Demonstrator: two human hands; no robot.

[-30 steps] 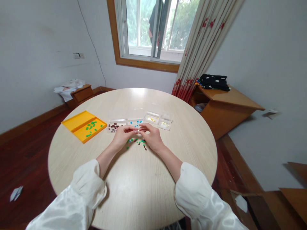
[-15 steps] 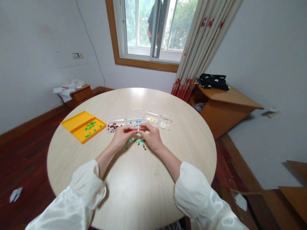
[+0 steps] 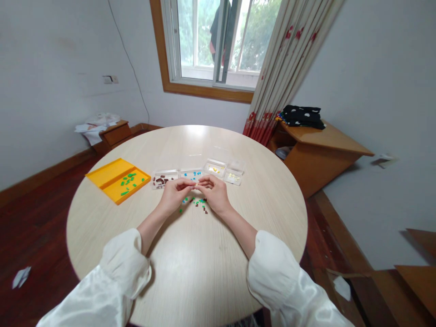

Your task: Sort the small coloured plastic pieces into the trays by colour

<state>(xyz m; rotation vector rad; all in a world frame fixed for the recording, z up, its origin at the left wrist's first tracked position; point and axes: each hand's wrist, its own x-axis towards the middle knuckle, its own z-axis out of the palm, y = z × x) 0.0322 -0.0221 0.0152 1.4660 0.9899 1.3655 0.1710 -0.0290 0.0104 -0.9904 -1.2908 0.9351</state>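
Yellow box (image 3: 114,171): green bits (image 3: 131,175); clear boxes (image 3: 236,166): brown (image 3: 162,176), blue (image 3: 195,173), yellow bits (image 3: 214,169); left hand (image 3: 173,193) and right hand (image 3: 216,193) pinch something tiny (image 3: 196,185) (can't tell what).

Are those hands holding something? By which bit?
A tiny pale piece, it seems, between the fingers of the left hand and right hand; too small to tell which part.

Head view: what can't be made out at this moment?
All in the head view:
- Small piece between left hand and right hand: too tiny, mostly covered by them.
- Box of blue pieces: near side hidden by both hands.
- Dark shape behind the window: cut off by top edge.
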